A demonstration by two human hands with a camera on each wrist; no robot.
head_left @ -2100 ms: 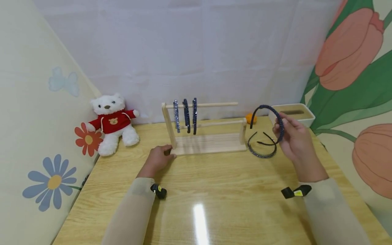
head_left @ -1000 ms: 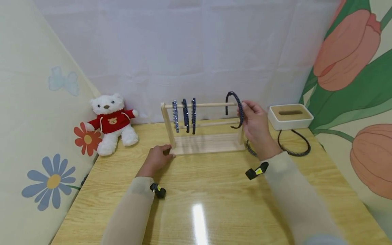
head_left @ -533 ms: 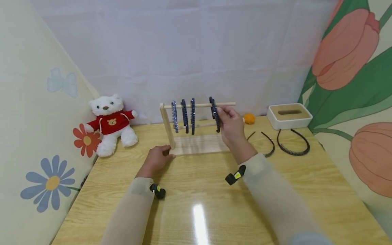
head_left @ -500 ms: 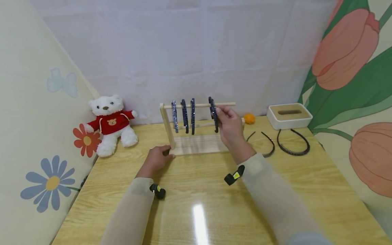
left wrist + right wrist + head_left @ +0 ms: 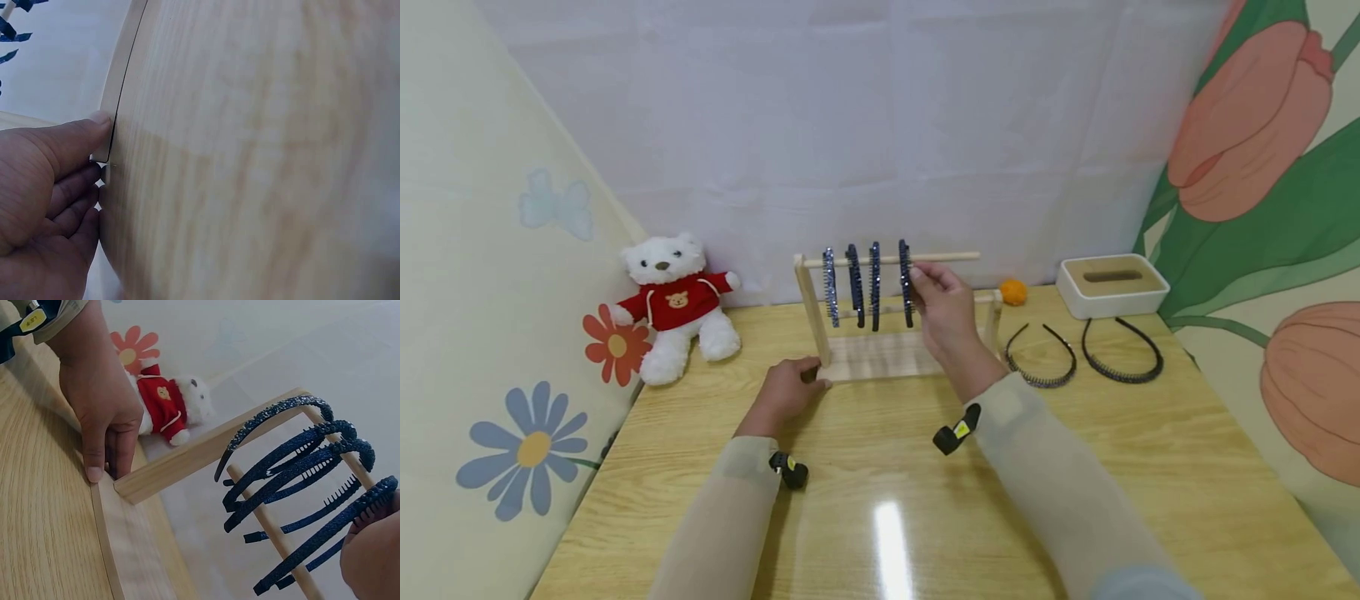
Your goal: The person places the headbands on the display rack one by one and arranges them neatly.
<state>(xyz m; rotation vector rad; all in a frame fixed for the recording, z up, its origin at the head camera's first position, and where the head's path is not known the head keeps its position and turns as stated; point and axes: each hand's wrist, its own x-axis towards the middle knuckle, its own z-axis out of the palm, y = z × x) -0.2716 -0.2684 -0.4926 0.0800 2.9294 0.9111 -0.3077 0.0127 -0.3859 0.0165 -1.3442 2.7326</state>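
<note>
Three blue headbands [image 5: 855, 285] hung on the left part of the top bar [image 5: 953, 257] of a wooden rack [image 5: 811, 312]. I saw the person's right hand [image 5: 950, 317] pinch a fourth headband [image 5: 906, 287] between thumb and finger, and it hung on the same bar, just right of the three. The left hand [image 5: 785, 390] held the near left corner of the rack's base [image 5: 876, 358], with the thumb on its edge. On the table [image 5: 835, 517] to the right, I could see two more headbands [image 5: 1131, 379], side by side. On their far side stood a white box [image 5: 1112, 302], near an orange ball [image 5: 1013, 292]. Far left sat a white bear [image 5: 673, 292].
</note>
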